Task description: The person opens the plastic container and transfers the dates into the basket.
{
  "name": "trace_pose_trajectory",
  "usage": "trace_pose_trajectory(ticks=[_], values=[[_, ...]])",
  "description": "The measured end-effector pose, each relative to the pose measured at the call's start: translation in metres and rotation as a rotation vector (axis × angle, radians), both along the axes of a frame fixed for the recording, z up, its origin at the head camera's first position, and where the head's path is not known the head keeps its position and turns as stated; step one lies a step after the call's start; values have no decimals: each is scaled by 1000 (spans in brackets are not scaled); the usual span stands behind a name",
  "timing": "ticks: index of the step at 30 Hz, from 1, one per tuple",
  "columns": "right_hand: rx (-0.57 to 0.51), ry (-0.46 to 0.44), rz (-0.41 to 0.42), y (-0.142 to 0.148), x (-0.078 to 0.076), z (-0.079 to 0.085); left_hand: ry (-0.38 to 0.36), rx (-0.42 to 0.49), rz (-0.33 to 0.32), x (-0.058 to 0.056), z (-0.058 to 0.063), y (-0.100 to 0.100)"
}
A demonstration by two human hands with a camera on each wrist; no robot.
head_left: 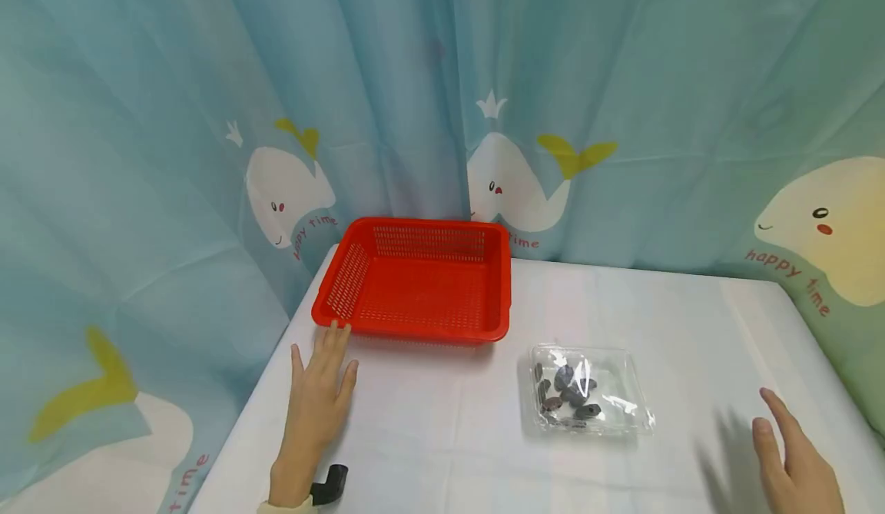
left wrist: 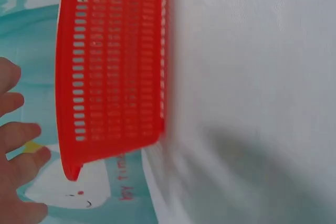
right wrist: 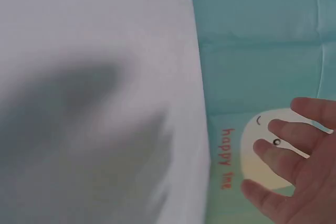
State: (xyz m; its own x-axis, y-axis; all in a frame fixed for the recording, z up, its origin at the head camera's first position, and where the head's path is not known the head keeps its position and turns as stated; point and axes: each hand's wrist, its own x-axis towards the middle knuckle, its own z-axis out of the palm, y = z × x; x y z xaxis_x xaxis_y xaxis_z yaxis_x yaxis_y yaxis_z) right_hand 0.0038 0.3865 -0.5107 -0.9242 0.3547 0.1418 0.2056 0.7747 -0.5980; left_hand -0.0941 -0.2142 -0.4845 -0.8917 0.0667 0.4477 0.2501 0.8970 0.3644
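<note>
A red plastic basket (head_left: 423, 328) with slotted walls stands at the back left of the white table. My left hand (head_left: 319, 391) is just in front of its near left corner, fingers extended and holding nothing. The left wrist view shows the basket's slotted side (left wrist: 113, 66) beside the spread fingers (left wrist: 23, 135), with a gap between them. Right of the basket lies a clear plastic box (head_left: 618, 379) with several dark, wrinkled, date-like pieces (head_left: 572, 396) inside. Over the table's right side my right hand (head_left: 795, 464) is raised with nothing in it, its fingers spread in the right wrist view.
The table (head_left: 691, 329) is covered in white. A blue-green curtain (head_left: 387, 99) printed with whales hangs behind it and at both sides. A black band with a mount (head_left: 330, 486) is on the left wrist. Hand shadows fall on the tabletop.
</note>
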Motion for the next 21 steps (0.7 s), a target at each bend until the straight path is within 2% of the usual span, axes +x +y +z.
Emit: trace_pose_trajectory(ticks=[2, 4, 6, 9, 13, 16, 21], values=[[-79, 16, -78, -7, 4, -8, 44, 41, -7, -1, -3, 8], [-180, 79, -130, -16, 7, -17, 92, 70, -24, -3, -5, 17], [-258, 172, -116, -23, 8, -25, 132, 96, -44, -4, -7, 27], [-442, 322, -8, -33, 8, -31, 174, 135, -76, -3, -9, 43], [-741, 430, 205, -37, 4, -38, 224, 194, -150, -2, -8, 62], [-919, 418, 316, -37, 1, -44, 291, 218, -248, -6, -8, 77], [-1173, 320, 452, -41, -4, -49, 431, 193, -418, -16, -8, 102]])
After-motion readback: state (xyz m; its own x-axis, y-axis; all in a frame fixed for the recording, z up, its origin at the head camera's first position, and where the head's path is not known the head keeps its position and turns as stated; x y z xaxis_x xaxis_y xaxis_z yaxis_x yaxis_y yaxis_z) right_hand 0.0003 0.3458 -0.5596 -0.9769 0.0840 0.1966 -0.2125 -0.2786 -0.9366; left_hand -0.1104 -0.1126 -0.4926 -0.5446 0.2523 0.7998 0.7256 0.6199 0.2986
